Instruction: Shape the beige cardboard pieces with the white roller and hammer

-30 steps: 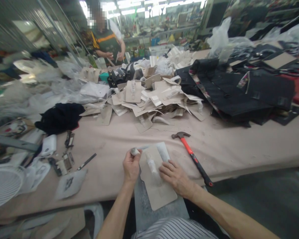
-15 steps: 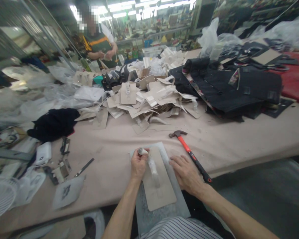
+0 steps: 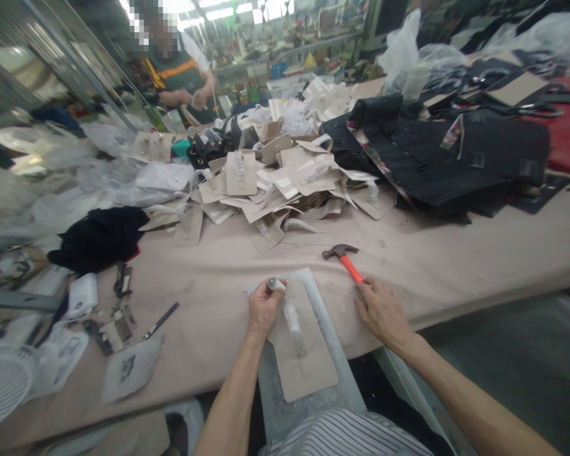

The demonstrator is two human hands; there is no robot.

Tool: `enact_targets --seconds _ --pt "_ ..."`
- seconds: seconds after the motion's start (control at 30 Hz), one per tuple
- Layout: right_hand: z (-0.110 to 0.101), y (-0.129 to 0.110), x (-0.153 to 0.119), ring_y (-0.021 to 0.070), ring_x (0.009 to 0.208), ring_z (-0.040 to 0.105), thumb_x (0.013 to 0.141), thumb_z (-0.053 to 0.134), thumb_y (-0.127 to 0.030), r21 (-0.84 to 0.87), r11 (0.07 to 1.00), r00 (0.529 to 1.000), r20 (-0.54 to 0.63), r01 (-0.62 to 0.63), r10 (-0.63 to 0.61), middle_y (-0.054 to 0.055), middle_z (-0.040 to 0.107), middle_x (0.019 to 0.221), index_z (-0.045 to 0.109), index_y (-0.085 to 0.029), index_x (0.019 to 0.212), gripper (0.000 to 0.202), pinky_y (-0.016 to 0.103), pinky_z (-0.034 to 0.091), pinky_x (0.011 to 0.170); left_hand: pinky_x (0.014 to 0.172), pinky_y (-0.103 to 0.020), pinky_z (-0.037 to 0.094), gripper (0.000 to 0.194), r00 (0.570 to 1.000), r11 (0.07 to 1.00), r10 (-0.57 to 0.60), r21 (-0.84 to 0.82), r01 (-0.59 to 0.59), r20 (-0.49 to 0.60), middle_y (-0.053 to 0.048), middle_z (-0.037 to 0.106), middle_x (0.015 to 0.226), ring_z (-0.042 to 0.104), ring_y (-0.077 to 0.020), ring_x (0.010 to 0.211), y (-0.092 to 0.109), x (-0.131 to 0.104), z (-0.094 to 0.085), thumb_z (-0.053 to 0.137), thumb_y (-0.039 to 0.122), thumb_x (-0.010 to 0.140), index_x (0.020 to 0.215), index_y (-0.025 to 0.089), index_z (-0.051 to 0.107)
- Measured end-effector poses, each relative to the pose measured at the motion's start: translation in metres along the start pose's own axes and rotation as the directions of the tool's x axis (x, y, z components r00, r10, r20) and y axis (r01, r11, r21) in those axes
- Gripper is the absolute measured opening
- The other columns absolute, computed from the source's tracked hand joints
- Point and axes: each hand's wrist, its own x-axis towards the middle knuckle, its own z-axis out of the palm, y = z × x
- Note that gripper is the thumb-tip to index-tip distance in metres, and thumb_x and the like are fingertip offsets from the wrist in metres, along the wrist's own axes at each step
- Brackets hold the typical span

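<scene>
Across the cloth-covered worktop [image 3: 209,329] sprawls a heap of beige pieces [image 3: 275,183], and over the near edge a grey slab [image 3: 278,415] carries one flat beige panel [image 3: 316,342]. Right of that lies the orange-handled hammer [image 3: 349,266], the right hand [image 3: 382,313] closed over its handle; the left hand [image 3: 263,310] pinches a small metal-ended cylinder [image 3: 274,284] at the panel's upper-left edge

Bare hands [image 3: 265,310], striped white garment [image 3: 346,437]

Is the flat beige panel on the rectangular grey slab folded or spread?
Spread: the flat beige panel lies open on the grey slab, no fold showing.
</scene>
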Motion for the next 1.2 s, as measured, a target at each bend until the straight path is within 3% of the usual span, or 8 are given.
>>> enact_targets --seconds 0.17,0.3,0.6,0.77,0.87,0.97,1.07,1.2 --pt "-0.006 0.002 0.011 0.0282 0.096 0.058 0.093 0.052 -0.019 0.183 0.966 0.980 0.115 -0.184 0.165 0.017 0.060 0.109 0.058 -0.012 0.118 0.027 0.035 0.041 0.078 0.075 -0.027 0.052 0.028 0.999 0.999 0.012 0.033 -0.014 0.042 -0.005 0.077 0.087 0.068 -0.0177 0.079 -0.002 0.004 -0.003 0.078 0.037 0.072 0.092 0.016 0.076" --pt "-0.017 0.008 0.027 0.0240 0.089 0.058 0.085 0.058 -0.013 0.467 0.771 0.896 0.321 -0.433 0.308 0.011 0.062 0.094 0.061 -0.015 0.106 0.021 0.031 0.038 0.073 0.077 -0.027 0.052 0.028 0.998 1.000 0.013 0.022 -0.015 0.065 -0.006 0.078 0.089 0.069 -0.0180 0.081 -0.005 0.007 -0.003 0.077 0.035 0.072 0.094 0.017 0.075" --pt "-0.019 -0.001 0.039 0.0107 0.048 0.046 0.087 0.051 -0.025 0.684 0.263 0.729 0.670 -0.680 0.141 -0.005 0.048 0.064 0.047 -0.021 0.087 0.005 0.023 0.042 0.047 0.081 -0.029 0.052 0.033 0.998 1.000 0.015 0.007 -0.016 0.069 -0.007 0.078 0.095 0.070 -0.0193 0.086 -0.012 0.006 -0.005 0.076 0.038 0.076 0.101 0.017 0.071" --pt "-0.026 -0.019 0.037 0.0076 0.040 0.033 0.090 0.050 -0.031 0.706 0.167 0.725 0.668 -0.689 0.170 -0.009 0.039 0.059 0.040 -0.024 0.082 0.015 0.020 0.030 0.038 0.080 -0.027 0.049 0.020 0.992 0.992 0.077 0.095 -0.087 0.101 -0.004 0.076 0.091 0.068 -0.0191 0.085 -0.011 0.006 -0.006 0.070 0.032 0.081 0.096 0.018 0.072" --pt "-0.054 -0.038 0.034 0.0086 0.043 0.036 0.092 0.049 -0.040 0.782 0.291 0.835 0.520 -0.551 0.181 -0.008 0.041 0.059 0.041 -0.024 0.079 0.022 0.021 0.030 0.041 0.076 -0.026 0.048 0.015 0.982 0.975 0.118 0.169 -0.143 0.147 -0.002 0.074 0.085 0.065 -0.0184 0.080 -0.010 0.007 -0.007 0.067 0.027 0.080 0.092 0.020 0.072" --pt "-0.086 -0.059 0.029 0.0116 0.048 0.042 0.096 0.042 -0.049 0.751 0.642 0.987 0.142 -0.154 0.070 -0.005 0.046 0.058 0.042 -0.024 0.077 0.031 0.025 0.031 0.048 0.077 -0.026 0.047 0.015 0.968 0.954 0.170 0.215 -0.209 0.185 -0.002 0.072 0.084 0.064 -0.0187 0.080 -0.010 0.006 -0.008 0.064 0.023 0.081 0.093 0.021 0.072" --pt "-0.100 -0.073 0.025 0.0131 0.049 0.042 0.100 0.037 -0.042 0.494 0.856 0.988 -0.074 0.152 -0.133 -0.002 0.049 0.058 0.043 -0.024 0.079 0.028 0.028 0.024 0.051 0.079 -0.028 0.048 0.016 0.955 0.932 0.227 0.242 -0.269 0.190 -0.002 0.073 0.087 0.065 -0.0196 0.082 -0.010 0.002 -0.007 0.062 0.022 0.082 0.094 0.021 0.073" --pt "-0.102 -0.077 0.029 0.0137 0.047 0.043 0.099 0.040 -0.029 0.259 0.910 0.940 0.015 0.324 -0.339 0.000 0.055 0.059 0.047 -0.023 0.084 0.017 0.030 0.017 0.051 0.073 -0.028 0.047 0.015 0.957 0.927 0.226 0.261 -0.270 0.183 -0.003 0.072 0.080 0.063 -0.0196 0.075 -0.011 0.001 -0.007 0.062 0.024 0.083 0.091 0.021 0.073"
